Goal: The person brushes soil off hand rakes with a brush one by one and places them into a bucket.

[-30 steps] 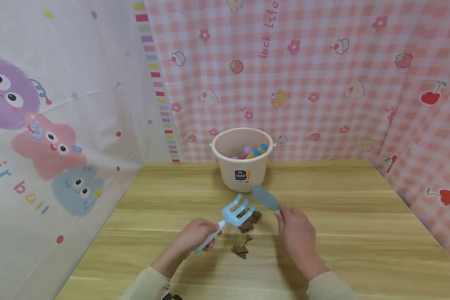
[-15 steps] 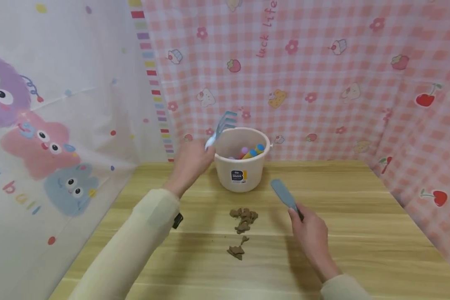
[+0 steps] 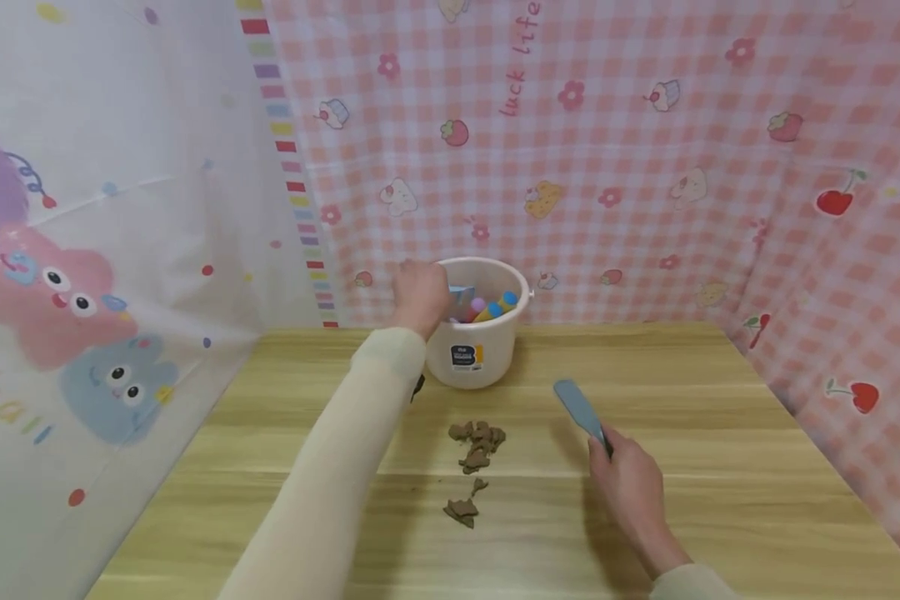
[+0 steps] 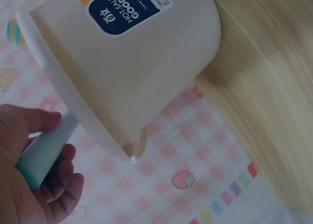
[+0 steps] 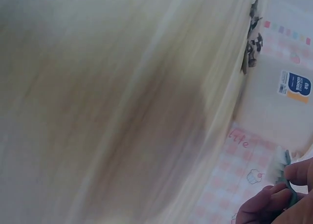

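My left hand (image 3: 420,296) is at the left rim of a cream bucket (image 3: 487,371), gripping a light-blue toy hand rake (image 3: 462,295) whose tined end dips inside. In the left wrist view, thumb and fingers curl round the rake's pale handle (image 4: 48,148); the tines are hidden behind the bucket wall. My right hand (image 3: 630,479) holds a small blue-backed brush (image 3: 579,407) above the table, right of the bucket. White bristles (image 5: 278,168) show on its underside in the right wrist view. Brown clay-like crumbs (image 3: 477,454) lie between the hands, in front of the bucket.
Colourful sticks with blue ends (image 3: 495,310) lie in the bucket. The wood-grain table (image 3: 682,400) meets a pink checked cloth (image 3: 607,142) at the back and a white cartoon-print cloth (image 3: 157,275) on the left. A smaller crumb pile (image 3: 461,511) lies nearer me.
My left hand has carried the rake from over the crumbs up to the bucket and lowered it inside. My right hand has drawn the brush back to the right, away from the crumbs.
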A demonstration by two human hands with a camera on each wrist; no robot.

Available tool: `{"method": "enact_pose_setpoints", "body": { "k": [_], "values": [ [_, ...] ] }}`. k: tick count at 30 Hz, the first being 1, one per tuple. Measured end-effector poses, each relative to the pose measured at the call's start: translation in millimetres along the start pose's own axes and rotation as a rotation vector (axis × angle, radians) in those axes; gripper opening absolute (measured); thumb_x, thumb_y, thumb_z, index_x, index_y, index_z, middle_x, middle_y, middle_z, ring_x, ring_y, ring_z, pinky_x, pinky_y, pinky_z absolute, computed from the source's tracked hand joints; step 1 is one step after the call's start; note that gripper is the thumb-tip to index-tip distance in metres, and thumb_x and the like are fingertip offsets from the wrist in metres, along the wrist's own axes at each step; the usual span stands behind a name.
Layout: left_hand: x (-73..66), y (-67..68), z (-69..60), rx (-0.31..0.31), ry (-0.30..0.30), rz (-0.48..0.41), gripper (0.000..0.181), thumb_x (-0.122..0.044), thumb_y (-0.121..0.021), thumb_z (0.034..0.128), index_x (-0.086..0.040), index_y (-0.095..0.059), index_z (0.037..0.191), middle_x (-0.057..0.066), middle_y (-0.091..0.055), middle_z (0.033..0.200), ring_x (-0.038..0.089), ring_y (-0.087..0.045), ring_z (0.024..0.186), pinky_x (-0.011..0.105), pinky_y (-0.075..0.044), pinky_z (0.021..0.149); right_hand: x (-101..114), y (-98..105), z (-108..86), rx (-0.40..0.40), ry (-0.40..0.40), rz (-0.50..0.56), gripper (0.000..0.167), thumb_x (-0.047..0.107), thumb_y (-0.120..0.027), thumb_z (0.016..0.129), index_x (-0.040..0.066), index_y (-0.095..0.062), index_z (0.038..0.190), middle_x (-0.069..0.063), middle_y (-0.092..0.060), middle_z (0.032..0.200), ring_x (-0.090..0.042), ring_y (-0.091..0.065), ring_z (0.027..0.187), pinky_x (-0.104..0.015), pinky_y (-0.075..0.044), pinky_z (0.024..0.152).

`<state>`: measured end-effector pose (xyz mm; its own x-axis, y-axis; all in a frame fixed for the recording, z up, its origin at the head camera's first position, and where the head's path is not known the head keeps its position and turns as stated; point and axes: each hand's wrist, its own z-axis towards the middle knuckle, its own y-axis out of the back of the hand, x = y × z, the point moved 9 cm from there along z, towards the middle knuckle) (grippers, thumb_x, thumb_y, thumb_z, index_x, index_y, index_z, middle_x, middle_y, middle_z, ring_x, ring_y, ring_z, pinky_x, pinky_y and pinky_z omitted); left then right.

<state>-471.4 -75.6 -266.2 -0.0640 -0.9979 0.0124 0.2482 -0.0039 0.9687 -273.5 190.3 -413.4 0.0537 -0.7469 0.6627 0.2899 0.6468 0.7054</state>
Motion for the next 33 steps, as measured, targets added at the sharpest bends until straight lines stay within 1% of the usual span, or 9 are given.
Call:
{"method": "enact_pose_setpoints", "body": {
  "k": [4, 7, 11, 14, 17, 20, 24, 27, 33],
  "values": [
    [-3.2, -11.9, -3.2, 0.065, -0.007, -0.068, 0.031, -0.028, -0.075, 0.0812, -0.007, -0.07, 0.103, 0.013, -0.068, 0.112, 0.032, -0.059, 0.107, 0.048, -0.05, 0.086, -7, -1, 0.2, 0.004, -0.024, -0.013, 0.035, 0.015, -0.055, 0.097, -0.006, -0.063, 0.125, -0.012, -0.062, 0.078, -0.02, -0.048, 0.057, -0.035, -0.039, 0.052],
    [-7.9, -15.3, -10.6, 0.066, -0.05, -0.118, 0.019, -0.019, -0.072, 0.0833, -0.007, -0.069, 0.098, 0.01, -0.07, 0.104, 0.028, -0.064, 0.098, 0.05, -0.049, 0.087, -12, -1, 1.0, -0.011, -0.023, -0.046, 0.034, 0.012, -0.054, 0.094, -0.005, -0.064, 0.122, -0.011, -0.062, 0.075, -0.023, -0.05, 0.059, -0.041, -0.043, 0.054],
    [-11.6, -15.2, -28.5, -0.012, -0.138, -0.126, 0.012, -0.014, -0.063, 0.0891, -0.005, -0.068, 0.095, 0.012, -0.068, 0.099, 0.03, -0.063, 0.095, 0.051, -0.049, 0.088, -19, -5, 2.0, 0.005, -0.014, -0.084, 0.027, 0.007, -0.052, 0.089, -0.006, -0.065, 0.108, -0.01, -0.058, 0.069, -0.025, -0.05, 0.059, -0.046, -0.044, 0.054],
    [-6.8, -15.7, -51.7, -0.11, -0.22, -0.135, 0.017, -0.013, -0.057, 0.0926, -0.004, -0.07, 0.096, 0.015, -0.066, 0.098, 0.032, -0.061, 0.092, 0.049, -0.049, 0.084, -23, -10, 2.2, 0.043, -0.011, -0.103, 0.021, 0.003, -0.049, 0.088, -0.008, -0.061, 0.101, -0.011, -0.054, 0.068, -0.025, -0.049, 0.058, -0.045, -0.042, 0.052],
    [11.4, -21.2, -82.5, -0.189, -0.252, -0.171, 0.021, -0.013, -0.054, 0.0938, -0.005, -0.072, 0.101, 0.016, -0.066, 0.099, 0.033, -0.061, 0.091, 0.047, -0.05, 0.081, -23, -16, 2.4, 0.076, -0.005, -0.139, 0.028, 0.002, -0.048, 0.089, -0.015, -0.057, 0.11, -0.02, -0.057, 0.074, -0.029, -0.054, 0.061, -0.047, -0.047, 0.054],
    [39.3, -34.4, -114.4, -0.202, -0.211, -0.206, 0.024, -0.014, -0.056, 0.0935, -0.006, -0.073, 0.108, 0.015, -0.068, 0.103, 0.033, -0.062, 0.094, 0.047, -0.052, 0.078, -21, -23, 3.4, 0.108, 0.011, -0.185, 0.04, 0.003, -0.047, 0.092, -0.022, -0.049, 0.123, -0.029, -0.06, 0.087, -0.039, -0.062, 0.072, -0.053, -0.052, 0.062],
    [74.6, -60.2, -152.4, -0.112, -0.122, -0.227, 0.029, -0.017, -0.056, 0.0942, -0.005, -0.071, 0.115, 0.018, -0.068, 0.112, 0.037, -0.062, 0.101, 0.051, -0.052, 0.08, -16, -33, 5.8, 0.13, 0.031, -0.247, 0.043, 0.008, -0.049, 0.095, -0.021, -0.048, 0.125, -0.032, -0.062, 0.096, -0.047, -0.064, 0.082, -0.054, -0.054, 0.067],
    [93.6, -78.5, -174.8, -0.038, -0.075, -0.256, 0.03, -0.018, -0.056, 0.095, -0.002, -0.069, 0.117, 0.021, -0.066, 0.117, 0.041, -0.061, 0.107, 0.054, -0.05, 0.085, -16, -38, 7.7, 0.165, -0.002, -0.304, 0.042, 0.015, -0.052, 0.095, -0.017, -0.052, 0.122, -0.029, -0.065, 0.093, -0.041, -0.065, 0.076, -0.051, -0.052, 0.059],
    [118.3, -92.4, -202.9, -0.013, -0.043, -0.267, 0.027, -0.018, -0.06, 0.0941, -0.001, -0.07, 0.114, 0.024, -0.066, 0.115, 0.043, -0.062, 0.105, 0.055, -0.052, 0.082, -22, -46, 9.1, 0.338, -0.077, -0.377, 0.056, 0.037, -0.056, 0.097, -0.011, -0.052, 0.126, -0.028, -0.065, 0.095, -0.038, -0.064, 0.077, -0.049, -0.051, 0.058]
  ]
}}
